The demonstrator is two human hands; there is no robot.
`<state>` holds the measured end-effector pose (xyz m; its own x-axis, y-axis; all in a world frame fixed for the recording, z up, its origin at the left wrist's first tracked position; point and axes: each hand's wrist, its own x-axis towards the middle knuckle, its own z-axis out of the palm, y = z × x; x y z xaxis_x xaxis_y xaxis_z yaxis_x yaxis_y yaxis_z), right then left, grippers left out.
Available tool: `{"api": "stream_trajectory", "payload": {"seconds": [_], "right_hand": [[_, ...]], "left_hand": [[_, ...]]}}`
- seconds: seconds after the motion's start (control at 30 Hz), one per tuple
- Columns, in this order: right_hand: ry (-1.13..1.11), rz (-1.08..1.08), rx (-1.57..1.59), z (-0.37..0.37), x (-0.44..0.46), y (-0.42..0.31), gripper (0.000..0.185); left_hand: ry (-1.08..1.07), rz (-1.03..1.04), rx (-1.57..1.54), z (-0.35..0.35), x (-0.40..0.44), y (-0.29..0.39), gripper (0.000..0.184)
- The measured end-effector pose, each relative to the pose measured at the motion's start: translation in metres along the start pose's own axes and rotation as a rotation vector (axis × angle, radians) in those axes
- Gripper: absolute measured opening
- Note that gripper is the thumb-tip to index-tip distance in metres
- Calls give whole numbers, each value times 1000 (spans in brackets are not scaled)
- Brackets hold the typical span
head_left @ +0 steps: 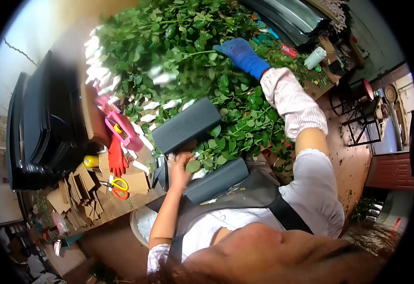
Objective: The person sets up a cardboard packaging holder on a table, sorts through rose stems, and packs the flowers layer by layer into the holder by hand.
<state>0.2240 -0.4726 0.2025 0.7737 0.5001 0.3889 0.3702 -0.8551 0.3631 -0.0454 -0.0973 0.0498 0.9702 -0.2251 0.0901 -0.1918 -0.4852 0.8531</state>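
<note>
My right hand, in a blue glove, reaches out over the heap and pinches a green leafy stem at its end. The stem points left across a big pile of leafy rose stems. White-sleeved heads line the pile's left side, and a few near the middle are blurred. Close to my body, my bare left hand is curled between a dark grey ribbed block and a second grey block. Leaves and the upper block hide what its fingers hold.
On the table's left side lie yellow-and-orange-handled scissors, a red glove, a pink tool and cardboard pieces. Black sheets stand stacked beyond. A pale bottle is at the right, near a stool.
</note>
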Motion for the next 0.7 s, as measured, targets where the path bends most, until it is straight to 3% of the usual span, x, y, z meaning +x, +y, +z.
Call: {"api": "stream_trajectory", "payload": {"seconds": [0.1, 0.2, 0.27, 0.33, 0.4, 0.47, 0.5, 0.53, 0.57, 0.63, 0.7], "right_hand": [[504, 99, -60, -43, 6, -3, 53], [50, -34, 176, -16, 0, -3, 54], [285, 38, 317, -31, -12, -5, 58], [276, -14, 392, -67, -35, -9, 56], [78, -87, 511, -97, -67, -17, 54], [-49, -141, 914, -106, -100, -31, 54], [-145, -146, 982, -99, -116, -37, 55], [-237, -148, 1051, -89, -133, -44, 56], [-292, -86, 911, -80, -152, -50, 56], [-444, 23, 599, -65, -180, -61, 59], [-685, 54, 459, -55, -184, -75, 61]], "left_hand": [[41, 12, -56, 4, 1, 6, 18], [3, 16, -15, -1, -1, 5, 19], [10, 12, -96, 1, 0, -3, 19], [23, 39, -85, 3, -2, -11, 17], [31, 28, -121, 2, -2, -9, 17], [-13, -96, -190, 4, -5, -15, 22], [19, -10, -43, 8, -5, -35, 32], [-36, -166, 7, 12, -17, -53, 42], [25, -279, -272, 14, -12, -52, 47], [63, -17, -127, 1, -9, -28, 59], [124, -42, -219, 6, -5, -9, 66]]}}
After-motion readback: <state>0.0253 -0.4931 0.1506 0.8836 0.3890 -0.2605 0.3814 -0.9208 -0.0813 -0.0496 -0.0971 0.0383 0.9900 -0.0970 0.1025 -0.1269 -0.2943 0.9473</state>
